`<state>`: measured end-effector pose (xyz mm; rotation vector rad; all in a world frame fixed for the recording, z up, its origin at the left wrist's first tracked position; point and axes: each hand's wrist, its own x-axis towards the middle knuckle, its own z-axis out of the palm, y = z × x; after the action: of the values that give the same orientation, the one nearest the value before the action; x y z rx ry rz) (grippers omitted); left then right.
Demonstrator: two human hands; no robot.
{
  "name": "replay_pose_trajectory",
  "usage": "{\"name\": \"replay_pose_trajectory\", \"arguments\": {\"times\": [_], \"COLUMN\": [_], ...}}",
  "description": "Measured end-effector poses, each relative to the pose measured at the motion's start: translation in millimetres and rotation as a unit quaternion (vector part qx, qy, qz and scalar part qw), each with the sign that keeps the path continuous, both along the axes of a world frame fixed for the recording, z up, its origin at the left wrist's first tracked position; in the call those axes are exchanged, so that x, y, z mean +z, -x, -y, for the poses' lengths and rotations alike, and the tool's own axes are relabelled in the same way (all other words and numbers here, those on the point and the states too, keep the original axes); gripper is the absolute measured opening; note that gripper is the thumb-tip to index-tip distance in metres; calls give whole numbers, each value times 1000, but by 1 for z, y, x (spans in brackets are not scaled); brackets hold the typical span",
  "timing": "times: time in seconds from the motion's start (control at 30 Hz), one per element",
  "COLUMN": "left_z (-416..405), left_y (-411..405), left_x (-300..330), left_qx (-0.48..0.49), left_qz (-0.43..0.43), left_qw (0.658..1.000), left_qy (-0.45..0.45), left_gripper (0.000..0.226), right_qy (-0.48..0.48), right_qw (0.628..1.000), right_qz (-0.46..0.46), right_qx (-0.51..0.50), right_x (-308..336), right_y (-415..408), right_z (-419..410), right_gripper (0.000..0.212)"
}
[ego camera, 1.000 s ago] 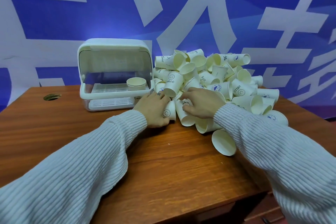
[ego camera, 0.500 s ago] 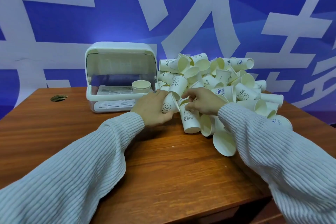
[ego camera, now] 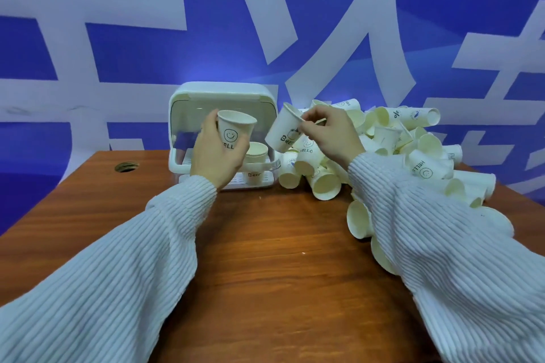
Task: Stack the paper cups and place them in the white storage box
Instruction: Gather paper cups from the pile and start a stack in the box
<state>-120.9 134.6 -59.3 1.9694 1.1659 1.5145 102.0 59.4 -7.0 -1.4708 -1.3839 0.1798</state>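
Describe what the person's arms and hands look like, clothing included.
Both arms wear long, loose sleeves of a pale, whitish ribbed knit, the left sleeve and the right sleeve alike, each ending in a ribbed cuff at the wrist. The left hand and right hand are bare: no gloves, rings or watch visible.

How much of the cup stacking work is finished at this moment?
Barely begun. Done: cups sit inside the white storage box. In hand: the left hand holds a HELLO cup, the right hand pinches a Bear cup. Left: the large cup pile.
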Motion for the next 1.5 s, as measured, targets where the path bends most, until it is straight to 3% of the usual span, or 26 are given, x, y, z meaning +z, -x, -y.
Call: {"name": "replay_pose_trajectory", "arguments": {"times": [0.17, 0.33, 0.6, 0.9, 1.13, 1.37, 1.5], "left_z": [-9, -17, -28, -44, -48, -53, -57], "left_y": [15, 27, 29, 14, -7, -27, -36], "left_x": [0, -4, -5, 3, 14, 13, 3], "left_qx": [37, 30, 26, 29, 8, 5, -1], "left_qz": [9, 14, -13, -14, -20, -80, -183], "left_qw": [999, 999, 999, 999, 1000, 997, 982], "left_qy": [19, 16, 15, 34, 20, 18, 37], "left_gripper": [77, 81, 76, 75, 75, 78, 77], "right_qy": [-7, 70, 150, 204, 172, 136, 128], "right_qw": [992, 946, 888, 882, 923, 927, 929], "right_qz": [122, 317, 435, 424, 345, 351, 346], "right_qx": [9, -7, -21, 0, 8, 2, 8], "right_x": [-8, -21, -28, -37, -39, -30, -29], "right_y": [35, 49, 53, 55, 45, 35, 29], "right_z": [-39, -62, -76, -83, -78, -67, -61], "right_gripper": [5, 17, 27, 32, 36, 32, 29]}}
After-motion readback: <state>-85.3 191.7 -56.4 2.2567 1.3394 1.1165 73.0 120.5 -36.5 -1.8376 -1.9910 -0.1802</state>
